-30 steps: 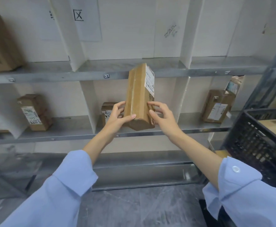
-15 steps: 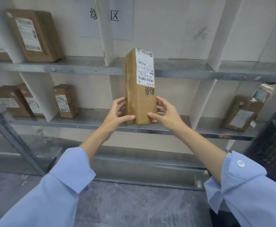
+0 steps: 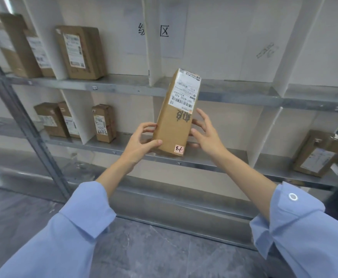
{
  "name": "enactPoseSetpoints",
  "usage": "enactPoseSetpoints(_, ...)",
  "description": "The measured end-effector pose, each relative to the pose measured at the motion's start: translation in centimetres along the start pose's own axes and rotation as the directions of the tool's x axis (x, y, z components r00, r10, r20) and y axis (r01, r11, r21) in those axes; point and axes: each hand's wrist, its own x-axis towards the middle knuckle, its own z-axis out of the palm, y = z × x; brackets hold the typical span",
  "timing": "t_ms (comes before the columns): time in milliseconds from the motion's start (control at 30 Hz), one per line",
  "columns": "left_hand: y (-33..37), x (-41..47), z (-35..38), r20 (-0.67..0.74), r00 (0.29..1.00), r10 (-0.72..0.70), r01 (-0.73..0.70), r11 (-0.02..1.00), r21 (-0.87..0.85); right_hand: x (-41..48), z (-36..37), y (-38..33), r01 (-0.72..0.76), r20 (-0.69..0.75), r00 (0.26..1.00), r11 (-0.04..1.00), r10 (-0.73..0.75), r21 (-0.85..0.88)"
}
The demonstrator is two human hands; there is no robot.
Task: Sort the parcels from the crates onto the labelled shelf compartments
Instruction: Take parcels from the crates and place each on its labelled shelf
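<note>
Two hands: both up at one parcel (image 3: 174,129), in front of the shelving.
Parcel: tall brown carton, on end, top leaning a little to the right. It is in the air before the middle shelf (image 3: 204,163), at the compartment right of the white divider (image 3: 152,47); its lower end is level with that shelf's front edge.
Markings: white shipping label (image 3: 185,91) on the upper front, dark handwriting below it, small pink sticker (image 3: 179,149) at the lower right corner.
Left hand (image 3: 140,142): clamped on the lower left edge, thumb across the front face, fingers curled round behind.
Right hand (image 3: 206,135): fingers spread and nearly straight, tips touching the right side of the carton; cannot tell whether they press.
Sleeves: light blue, pushed back on both forearms.
Other cartons: several standing on the upper shelf (image 3: 124,88) at left, several in the middle-left compartments, one leaning carton (image 3: 316,155) in the far right compartment.
Back wall: paper sign (image 3: 164,31) with dark characters.
</note>
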Motion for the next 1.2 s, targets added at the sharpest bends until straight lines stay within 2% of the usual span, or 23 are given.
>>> enactPoseSetpoints(267,0.6,-2.0,-1.4,-0.079,0.997,0.006,-0.002,0.998,0.057,1.0,-0.2,0.8,0.182,-0.022,0.982,0.965,-0.190,-0.188)
enactPoseSetpoints(400,0.5,-2.8,-2.4,-0.090,0.996,-0.008,0.014,0.998,0.066,1.8,-1.3,1.3,0.165,-0.058,0.981,0.954,-0.185,-0.251)
enactPoseSetpoints(533,-0.3,-3.0,-3.0,-0.144,0.990,0.000,0.008,0.999,0.052,2.7,-2.6,1.9,0.225,-0.056,0.965,0.921,-0.255,-0.317)
enactPoseSetpoints(667,-0.9,-2.8,-2.9,-0.271,0.963,0.018,-0.009,0.999,0.034,3.2,-3.0,2.6,0.192,-0.110,0.965,0.926,-0.238,-0.325)
enactPoseSetpoints(800,-1.0,-2.4,-2.7,-0.446,0.894,0.048,-0.052,0.999,0.003,3.9,-2.3,3.2,0.185,-0.158,0.957,0.928,-0.245,-0.323)
enactPoseSetpoints(933,-1.2,-2.5,-3.2,-0.566,0.824,0.032,-0.047,0.999,-0.011,5.0,-0.5,3.8,0.171,-0.169,0.959,0.940,-0.228,-0.296)
enactPoseSetpoints(1033,-1.8,-2.8,-4.5,-0.586,0.810,-0.024,-0.008,0.999,-0.051,6.0,1.3,4.2,0.152,-0.169,0.964,0.945,-0.207,-0.290)
enactPoseSetpoints(1100,-2.4,-3.0,-5.9,-0.587,0.809,-0.025,0.031,1.000,0.000,6.9,2.8,4.8,0.146,-0.169,0.965,0.948,-0.199,-0.283)
enactPoseSetpoints(1200,-2.7,-3.2,-8.2,-0.533,0.846,-0.026,0.073,0.995,0.067,8.1,5.3,5.7,0.122,-0.172,0.969,0.952,-0.175,-0.280)
